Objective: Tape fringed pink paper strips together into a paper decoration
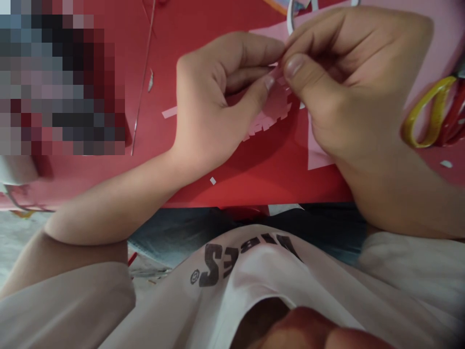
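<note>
Both my hands meet over a small pink paper piece (273, 109) with a fringed, cut lower edge. My left hand (218, 102) pinches it between thumb and forefinger from the left. My right hand (348, 82) pinches the same piece from the right, thumb on top. The paper hangs just above a red sheet (232, 184) that covers the work surface. A larger pink sheet (319, 155) lies under my right hand.
Scissors with yellow and red handles (432, 118) lie at the right edge. A thin red stick (143, 77) lies across the red sheet on the left. Small paper scraps (212, 181) are scattered. A white ring-shaped thing (290, 19) sits at the top.
</note>
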The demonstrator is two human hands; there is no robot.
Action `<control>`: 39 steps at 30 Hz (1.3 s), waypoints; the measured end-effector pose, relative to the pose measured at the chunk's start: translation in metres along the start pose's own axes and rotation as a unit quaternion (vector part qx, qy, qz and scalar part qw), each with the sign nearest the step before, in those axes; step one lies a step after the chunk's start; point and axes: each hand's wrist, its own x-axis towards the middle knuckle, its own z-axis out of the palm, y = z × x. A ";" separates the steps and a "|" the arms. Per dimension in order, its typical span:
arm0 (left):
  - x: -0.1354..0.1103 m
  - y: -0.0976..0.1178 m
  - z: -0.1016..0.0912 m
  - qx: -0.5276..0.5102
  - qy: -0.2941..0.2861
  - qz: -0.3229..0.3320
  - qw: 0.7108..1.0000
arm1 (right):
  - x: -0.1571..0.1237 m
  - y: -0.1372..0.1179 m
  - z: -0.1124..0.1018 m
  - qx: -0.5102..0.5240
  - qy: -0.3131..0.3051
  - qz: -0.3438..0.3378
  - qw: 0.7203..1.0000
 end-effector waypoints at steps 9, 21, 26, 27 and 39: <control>0.000 -0.005 -0.004 0.024 -0.017 0.011 1.000 | -0.003 0.002 0.005 -0.015 0.029 0.007 0.999; 0.007 -0.019 -0.017 -0.127 0.024 -0.045 0.991 | 0.005 0.009 0.010 0.137 0.076 -0.044 0.987; 0.011 -0.046 -0.028 -0.154 0.115 -0.091 0.977 | 0.002 0.008 0.011 0.147 0.069 -0.009 0.987; 0.011 -0.044 -0.027 -0.159 0.118 -0.086 0.976 | 0.001 0.008 0.012 0.149 0.062 -0.009 0.987; 0.007 -0.004 0.004 -0.229 0.104 -0.183 0.950 | 0.003 0.006 0.008 0.079 0.116 -0.071 0.988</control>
